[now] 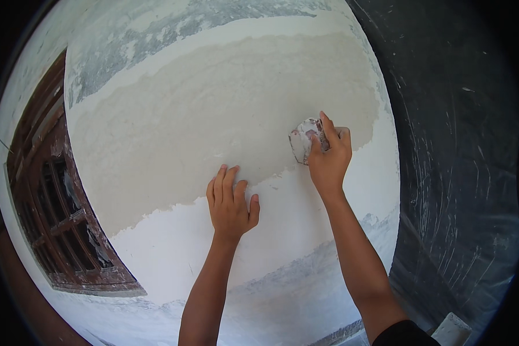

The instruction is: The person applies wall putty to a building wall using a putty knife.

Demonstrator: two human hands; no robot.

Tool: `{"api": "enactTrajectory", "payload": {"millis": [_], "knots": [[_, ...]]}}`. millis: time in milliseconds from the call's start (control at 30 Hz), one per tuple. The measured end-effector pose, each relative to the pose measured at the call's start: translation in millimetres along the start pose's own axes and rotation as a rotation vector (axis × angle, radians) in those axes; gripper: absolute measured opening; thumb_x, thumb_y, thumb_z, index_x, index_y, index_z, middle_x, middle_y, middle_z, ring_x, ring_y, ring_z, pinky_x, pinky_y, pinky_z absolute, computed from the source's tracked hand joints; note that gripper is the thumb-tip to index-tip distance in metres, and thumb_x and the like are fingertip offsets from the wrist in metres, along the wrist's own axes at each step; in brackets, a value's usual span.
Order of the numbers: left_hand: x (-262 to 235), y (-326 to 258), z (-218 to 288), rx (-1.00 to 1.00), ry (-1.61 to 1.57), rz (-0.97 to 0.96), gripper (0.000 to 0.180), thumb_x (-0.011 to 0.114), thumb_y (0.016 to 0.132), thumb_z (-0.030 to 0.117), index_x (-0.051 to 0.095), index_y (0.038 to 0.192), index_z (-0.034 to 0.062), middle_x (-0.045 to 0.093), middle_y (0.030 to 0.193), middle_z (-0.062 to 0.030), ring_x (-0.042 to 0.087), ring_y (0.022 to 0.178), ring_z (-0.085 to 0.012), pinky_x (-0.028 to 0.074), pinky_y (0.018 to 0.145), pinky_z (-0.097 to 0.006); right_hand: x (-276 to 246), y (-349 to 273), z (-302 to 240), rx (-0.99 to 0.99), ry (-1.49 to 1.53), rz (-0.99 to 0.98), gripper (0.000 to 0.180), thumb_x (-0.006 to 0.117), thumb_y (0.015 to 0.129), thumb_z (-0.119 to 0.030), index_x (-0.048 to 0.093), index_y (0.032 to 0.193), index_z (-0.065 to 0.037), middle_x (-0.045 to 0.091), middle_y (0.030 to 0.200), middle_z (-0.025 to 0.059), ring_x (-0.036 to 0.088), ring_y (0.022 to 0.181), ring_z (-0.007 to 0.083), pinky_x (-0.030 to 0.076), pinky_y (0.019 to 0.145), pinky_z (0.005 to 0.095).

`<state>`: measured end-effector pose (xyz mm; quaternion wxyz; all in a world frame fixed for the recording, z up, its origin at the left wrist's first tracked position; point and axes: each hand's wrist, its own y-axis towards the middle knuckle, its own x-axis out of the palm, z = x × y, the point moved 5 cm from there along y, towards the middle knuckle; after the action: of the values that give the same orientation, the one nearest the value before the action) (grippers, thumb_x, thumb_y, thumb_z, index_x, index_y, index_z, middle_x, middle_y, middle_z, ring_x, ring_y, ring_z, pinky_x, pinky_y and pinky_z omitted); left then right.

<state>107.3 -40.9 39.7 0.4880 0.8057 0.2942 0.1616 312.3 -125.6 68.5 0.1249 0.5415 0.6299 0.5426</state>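
A wall (230, 104) fills most of the view, with a broad beige-grey patch of coating across its middle and whiter bands above and below. My right hand (332, 155) grips a small, flat, rounded pad (305, 138), caked white with dark edges, against the right part of the patch. Its exact kind is hard to make out, and my fingers cover its right side. Lower and to the left, my left hand (230, 207) rests on the wall at the patch's lower edge. Its fingers are stretched out and it holds nothing.
A brown wooden window (57, 225) with bars and white smears is set into the wall at the left. Dark sheeting (444, 144), streaked white, hangs beyond the wall's right edge. At the bottom right stands a pale, block-like object (451, 331).
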Motion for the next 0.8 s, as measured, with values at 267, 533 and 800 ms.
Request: {"api": "enactTrajectory", "payload": {"millis": [267,533,800], "knots": [[1.2,-2.0,-1.2,-0.01,-0.003,0.03,0.029,0.054,0.09,0.023,0.049,0.112,0.0046,0.052,0.131,-0.0199,0.046,0.127,-0.0422,0.031,0.1,-0.051,9.6,-44.4,-10.9,0.434,0.339,-0.151,0.031,0.057,0.094,0.002,0.043,0.121,-0.004,0.053,0.102,0.0131,0.059,0.087,0.0181,0.05,0.073,0.0328],[0.9,-2.1,-0.9,-0.027,-0.011,0.053,0.029,0.056,0.085,0.023,0.054,0.107,0.0047,0.054,0.13,-0.0185,0.046,0.127,-0.0388,0.034,0.099,-0.051,29.8,-83.2,5.5,0.709,0.635,-0.078,0.024,0.053,0.099,-0.006,0.035,0.116,-0.005,0.052,0.102,0.0108,0.055,0.08,0.0128,0.05,0.064,0.0287],[-0.1,-4.6,-4.8,-0.022,-0.002,0.065,0.029,0.056,0.087,0.024,0.053,0.109,0.0047,0.054,0.129,-0.0188,0.047,0.126,-0.0389,0.035,0.098,-0.051,17.4,-94.5,9.7,0.678,0.496,0.045,0.024,0.053,0.098,-0.006,0.036,0.116,-0.005,0.051,0.102,0.0134,0.055,0.078,0.014,0.05,0.063,0.0298]]}}
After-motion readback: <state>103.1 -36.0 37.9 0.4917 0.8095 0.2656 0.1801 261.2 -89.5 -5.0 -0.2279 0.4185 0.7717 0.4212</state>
